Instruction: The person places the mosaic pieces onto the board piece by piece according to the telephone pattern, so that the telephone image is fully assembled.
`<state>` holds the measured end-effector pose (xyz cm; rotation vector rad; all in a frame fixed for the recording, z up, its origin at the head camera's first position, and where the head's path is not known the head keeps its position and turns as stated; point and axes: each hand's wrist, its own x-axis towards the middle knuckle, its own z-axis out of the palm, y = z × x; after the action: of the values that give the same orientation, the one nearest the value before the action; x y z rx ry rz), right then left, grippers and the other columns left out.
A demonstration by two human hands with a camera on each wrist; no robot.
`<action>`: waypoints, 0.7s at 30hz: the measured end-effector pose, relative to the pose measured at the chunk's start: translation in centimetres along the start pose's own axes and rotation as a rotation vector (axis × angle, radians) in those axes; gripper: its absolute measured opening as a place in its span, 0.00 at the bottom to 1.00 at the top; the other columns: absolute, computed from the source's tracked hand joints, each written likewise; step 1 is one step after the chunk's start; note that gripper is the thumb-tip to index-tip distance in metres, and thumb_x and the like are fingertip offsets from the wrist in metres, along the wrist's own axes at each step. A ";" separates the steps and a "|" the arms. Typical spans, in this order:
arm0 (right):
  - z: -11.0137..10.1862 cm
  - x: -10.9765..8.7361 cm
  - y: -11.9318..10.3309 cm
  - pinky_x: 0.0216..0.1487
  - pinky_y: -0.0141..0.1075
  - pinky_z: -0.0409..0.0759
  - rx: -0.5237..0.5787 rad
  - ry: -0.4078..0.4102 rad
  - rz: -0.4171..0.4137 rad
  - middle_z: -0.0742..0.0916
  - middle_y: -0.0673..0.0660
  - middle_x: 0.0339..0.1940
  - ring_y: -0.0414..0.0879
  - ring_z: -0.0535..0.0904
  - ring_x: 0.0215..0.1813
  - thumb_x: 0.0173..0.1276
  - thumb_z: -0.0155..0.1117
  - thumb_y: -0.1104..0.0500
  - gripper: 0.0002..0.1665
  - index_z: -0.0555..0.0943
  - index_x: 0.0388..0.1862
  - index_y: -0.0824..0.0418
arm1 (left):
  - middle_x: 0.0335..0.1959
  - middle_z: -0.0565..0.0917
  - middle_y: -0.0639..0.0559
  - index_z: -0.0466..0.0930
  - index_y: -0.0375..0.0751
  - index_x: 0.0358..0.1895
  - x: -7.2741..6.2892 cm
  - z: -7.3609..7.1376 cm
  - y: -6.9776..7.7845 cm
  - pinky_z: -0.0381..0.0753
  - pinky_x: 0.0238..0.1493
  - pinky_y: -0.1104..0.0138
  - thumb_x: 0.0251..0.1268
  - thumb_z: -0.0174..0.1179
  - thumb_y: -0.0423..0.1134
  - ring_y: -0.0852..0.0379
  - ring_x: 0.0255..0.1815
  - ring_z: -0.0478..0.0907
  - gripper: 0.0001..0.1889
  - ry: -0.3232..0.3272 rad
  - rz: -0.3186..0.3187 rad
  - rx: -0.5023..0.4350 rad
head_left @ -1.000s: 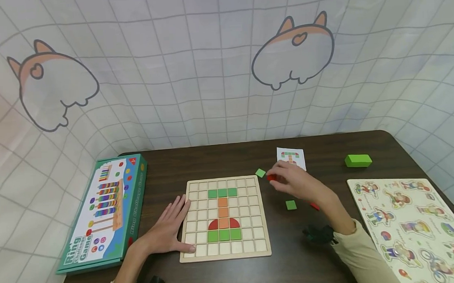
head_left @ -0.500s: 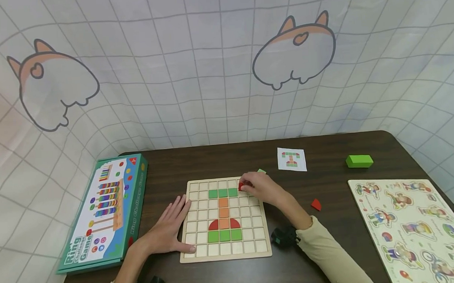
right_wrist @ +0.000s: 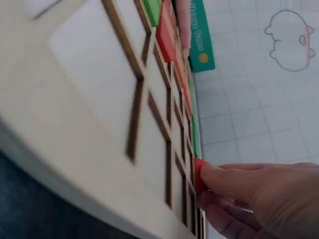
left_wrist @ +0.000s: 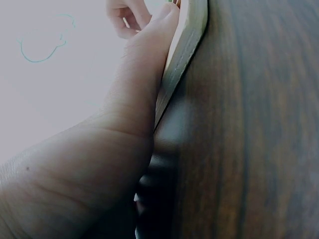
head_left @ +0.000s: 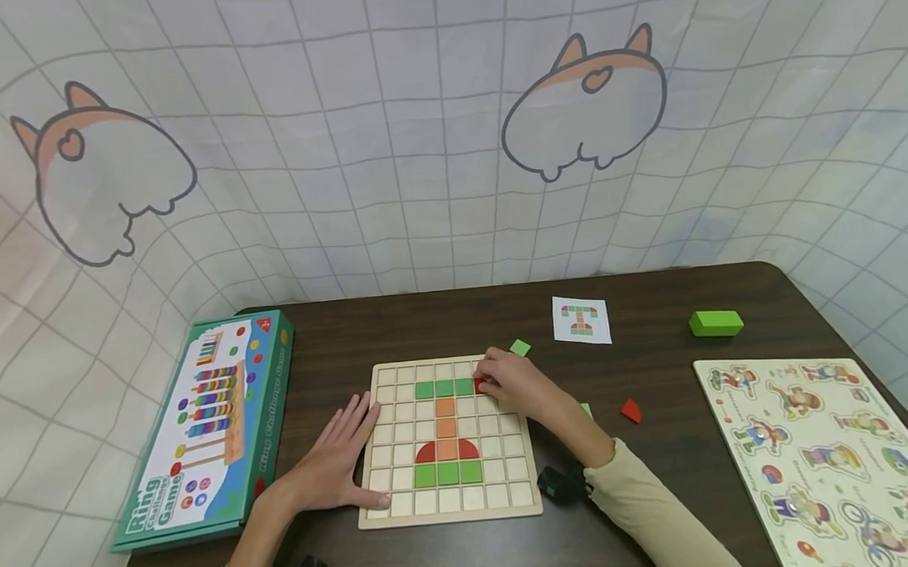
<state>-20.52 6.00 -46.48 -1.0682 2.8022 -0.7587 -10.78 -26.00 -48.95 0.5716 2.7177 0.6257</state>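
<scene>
After moving from beside the card (head_left: 581, 321), pinching the red piece (right_wrist: 197, 174) in the right hand (head_left: 516, 383) just right of the far green row (head_left: 444, 388), apparently lengthening it; resting the left hand (head_left: 336, 461), spread, on the board (head_left: 496, 495).

Red piece (right_wrist: 199, 174) just beside green square (head_left: 463, 387)

head camera, above the table (head_left: 335, 329), facing forward and down; wrist cameras, nearer and tipped sideways, looking along the left hand (head_left: 332, 459) and right hand (head_left: 519, 385); all three views share the grid board (head_left: 506, 473).
</scene>
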 end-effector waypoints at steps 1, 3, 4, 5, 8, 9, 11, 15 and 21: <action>0.0 -0.1 -0.1 0.33 0.29 0.75 -0.019 -0.001 0.006 0.81 0.55 0.36 0.42 0.76 0.33 0.66 0.65 0.62 0.08 0.86 0.41 0.63 | 0.81 0.35 0.43 0.36 0.42 0.79 0.0 0.0 0.0 0.38 0.75 0.42 0.41 0.67 0.73 0.42 0.82 0.33 0.68 0.002 0.001 -0.003; 0.0 -0.2 -0.2 0.31 0.28 0.72 -0.089 0.005 0.000 0.80 0.54 0.35 0.41 0.74 0.32 0.66 0.65 0.61 0.08 0.87 0.40 0.62 | 0.81 0.36 0.44 0.37 0.42 0.79 0.0 0.0 0.0 0.38 0.75 0.42 0.41 0.67 0.72 0.42 0.82 0.33 0.68 0.008 0.004 -0.010; -0.1 -0.4 -0.2 0.31 0.27 0.71 -0.128 0.014 -0.007 0.79 0.54 0.34 0.41 0.73 0.31 0.66 0.65 0.61 0.08 0.88 0.40 0.61 | 0.81 0.36 0.44 0.37 0.42 0.79 0.1 0.1 0.0 0.38 0.75 0.42 0.41 0.67 0.72 0.42 0.82 0.33 0.68 0.009 0.007 -0.013; -0.2 -0.6 -0.2 0.30 0.27 0.70 -0.157 0.031 -0.019 0.79 0.53 0.33 0.40 0.72 0.31 0.66 0.65 0.60 0.08 0.88 0.39 0.61 | 0.81 0.36 0.44 0.36 0.42 0.79 0.1 0.2 0.1 0.38 0.75 0.42 0.41 0.67 0.73 0.42 0.82 0.33 0.68 0.008 0.008 -0.012; -1.8 -1.9 0.0 0.30 0.29 0.72 -0.189 0.140 -0.066 0.80 0.53 0.34 0.40 0.73 0.30 0.64 0.67 0.60 0.08 0.88 0.40 0.62 | 0.81 0.35 0.44 0.36 0.43 0.79 0.2 0.3 0.1 0.38 0.75 0.42 0.41 0.66 0.73 0.42 0.82 0.32 0.68 0.001 0.010 -0.009; -2.7 -2.7 0.2 0.30 0.30 0.72 -0.182 0.175 -0.062 0.81 0.53 0.35 0.40 0.73 0.30 0.64 0.68 0.59 0.10 0.88 0.42 0.62 | 0.81 0.35 0.44 0.35 0.43 0.79 0.2 0.3 0.1 0.38 0.76 0.42 0.42 0.66 0.74 0.42 0.82 0.32 0.68 -0.001 0.010 -0.007; -4.7 -4.6 0.9 0.31 0.31 0.73 -0.153 0.219 -0.035 0.82 0.54 0.36 0.40 0.74 0.30 0.64 0.68 0.59 0.14 0.87 0.46 0.64 | 0.81 0.35 0.44 0.35 0.43 0.79 0.3 0.3 0.1 0.38 0.75 0.42 0.41 0.66 0.74 0.42 0.82 0.32 0.68 -0.003 0.011 -0.003; -8.1 -9.3 3.1 0.29 0.32 0.71 -0.157 0.160 0.110 0.83 0.55 0.38 0.37 0.72 0.30 0.63 0.68 0.57 0.19 0.85 0.51 0.64 | 0.81 0.35 0.43 0.36 0.42 0.79 0.1 0.1 0.1 0.37 0.75 0.42 0.42 0.67 0.72 0.41 0.82 0.32 0.68 0.001 0.017 -0.017; -8.8 -14.4 6.7 0.27 0.30 0.70 -0.147 0.021 0.259 0.82 0.54 0.35 0.35 0.73 0.29 0.61 0.70 0.57 0.20 0.85 0.51 0.65 | 0.81 0.35 0.43 0.37 0.42 0.79 0.0 0.2 0.0 0.37 0.74 0.41 0.42 0.67 0.71 0.41 0.81 0.32 0.67 0.010 0.020 -0.020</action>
<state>-15.54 23.26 -43.70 -0.6933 2.9717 -0.5473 -10.76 -25.94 -49.10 0.5926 2.7146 0.6621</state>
